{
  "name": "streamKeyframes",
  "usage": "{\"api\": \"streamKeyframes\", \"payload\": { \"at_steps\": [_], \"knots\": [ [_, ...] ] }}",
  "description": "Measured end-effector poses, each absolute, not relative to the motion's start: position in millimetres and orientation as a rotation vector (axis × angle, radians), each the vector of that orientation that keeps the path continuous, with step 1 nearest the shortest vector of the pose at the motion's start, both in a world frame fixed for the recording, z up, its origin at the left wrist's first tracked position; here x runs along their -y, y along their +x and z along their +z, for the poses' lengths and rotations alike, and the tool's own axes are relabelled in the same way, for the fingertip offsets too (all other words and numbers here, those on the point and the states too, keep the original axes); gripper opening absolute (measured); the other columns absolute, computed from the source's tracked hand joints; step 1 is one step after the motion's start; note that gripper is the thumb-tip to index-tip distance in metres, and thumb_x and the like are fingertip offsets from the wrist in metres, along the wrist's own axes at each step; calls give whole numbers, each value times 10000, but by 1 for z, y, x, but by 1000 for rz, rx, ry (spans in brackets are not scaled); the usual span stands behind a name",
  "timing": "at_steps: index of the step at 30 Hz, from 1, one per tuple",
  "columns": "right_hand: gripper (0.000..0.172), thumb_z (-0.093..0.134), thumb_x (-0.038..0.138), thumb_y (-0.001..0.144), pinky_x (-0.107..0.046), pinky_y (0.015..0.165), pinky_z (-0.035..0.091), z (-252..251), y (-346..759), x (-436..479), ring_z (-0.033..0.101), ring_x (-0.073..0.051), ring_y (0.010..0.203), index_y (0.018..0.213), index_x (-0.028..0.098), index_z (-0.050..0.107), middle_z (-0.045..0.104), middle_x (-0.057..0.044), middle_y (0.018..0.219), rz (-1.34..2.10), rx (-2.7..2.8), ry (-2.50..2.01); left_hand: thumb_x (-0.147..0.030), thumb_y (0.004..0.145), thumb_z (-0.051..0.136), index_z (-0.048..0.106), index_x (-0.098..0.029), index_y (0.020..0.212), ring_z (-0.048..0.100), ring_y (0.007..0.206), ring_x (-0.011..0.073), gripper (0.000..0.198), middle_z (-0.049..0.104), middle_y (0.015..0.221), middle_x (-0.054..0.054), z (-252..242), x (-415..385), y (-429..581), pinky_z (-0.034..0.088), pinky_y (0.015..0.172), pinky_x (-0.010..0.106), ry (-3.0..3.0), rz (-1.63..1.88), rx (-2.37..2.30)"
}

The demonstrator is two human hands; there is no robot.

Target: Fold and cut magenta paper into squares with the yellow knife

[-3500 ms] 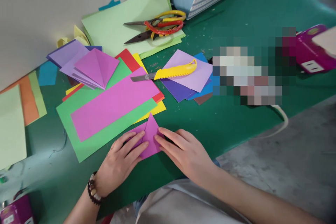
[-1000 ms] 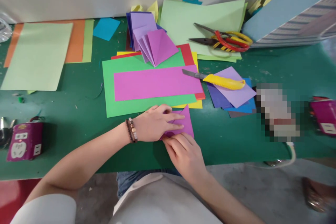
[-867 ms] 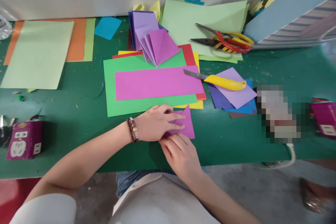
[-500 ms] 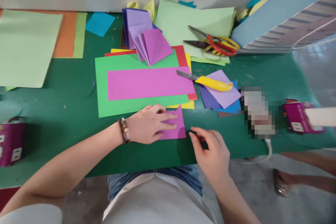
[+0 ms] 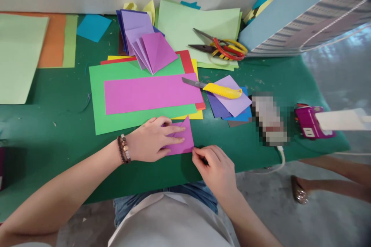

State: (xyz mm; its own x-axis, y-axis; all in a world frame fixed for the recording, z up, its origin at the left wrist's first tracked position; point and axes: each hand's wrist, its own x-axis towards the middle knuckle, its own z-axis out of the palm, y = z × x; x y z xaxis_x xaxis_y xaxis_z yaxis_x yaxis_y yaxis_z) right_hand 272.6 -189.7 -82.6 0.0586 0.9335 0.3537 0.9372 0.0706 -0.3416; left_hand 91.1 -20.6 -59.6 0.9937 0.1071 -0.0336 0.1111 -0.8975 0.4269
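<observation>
My left hand (image 5: pixel 152 139) lies flat with its fingers spread on the folded paper (image 5: pixel 186 142), covering its left part; beads (image 5: pixel 125 148) circle that wrist. The paper rests on the green table (image 5: pixel 58 131), between the green sheet (image 5: pixel 97 117) and the edge nearest me, one point turned away from me. My right hand (image 5: pixel 217 168) has thumb and forefinger drawn close together at the paper's near right corner; I can't tell whether the corner is between them. Beyond, a magenta strip (image 5: pixel 145 94) lies on the green sheet, and the yellow knife (image 5: pixel 222 90) has its blade over the strip and its handle over the lilac square (image 5: pixel 232 106).
</observation>
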Motion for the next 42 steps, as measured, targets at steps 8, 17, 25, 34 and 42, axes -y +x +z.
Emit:
{"api": "streamKeyframes", "payload": {
  "at_steps": [8,17,25,34,42],
  "knots": [
    [189,595,78,852,-263,608,413,-82,262,184,495,-121,617,749,205,500,533,20,634,19,1902,-1804,-280,942,459,569,-276,1321,396,1187,298,395,433,1498,-13,-59,22,92,399,946,467,2734,-13,-135],
    [214,557,87,862,-277,591,372,-82,240,175,446,-131,600,707,217,488,497,27,600,51,1954,-1737,-265,938,467,597,-301,1284,413,1164,279,371,482,1454,-29,-61,24,93,404,905,417,2774,4,-145],
    [201,548,110,865,-298,580,350,-86,209,167,471,-148,605,690,205,522,525,7,607,81,1971,-1691,-217,906,514,595,-312,1295,398,1192,271,409,474,1468,-57,-64,25,92,393,923,400,2742,-6,-185],
    [109,575,142,885,-249,642,439,-76,225,169,554,-117,656,795,204,580,615,5,683,119,1896,-1660,-281,948,477,595,-303,1288,404,1203,271,361,476,1466,-35,-64,23,90,390,948,418,2742,29,-159],
    [110,606,113,851,-245,580,442,-83,278,189,546,-112,590,796,203,574,583,17,644,-24,1834,-1840,-356,938,539,578,-299,1304,431,1186,281,372,462,1480,-12,-62,20,91,423,931,433,2721,36,-150]
  ]
}}
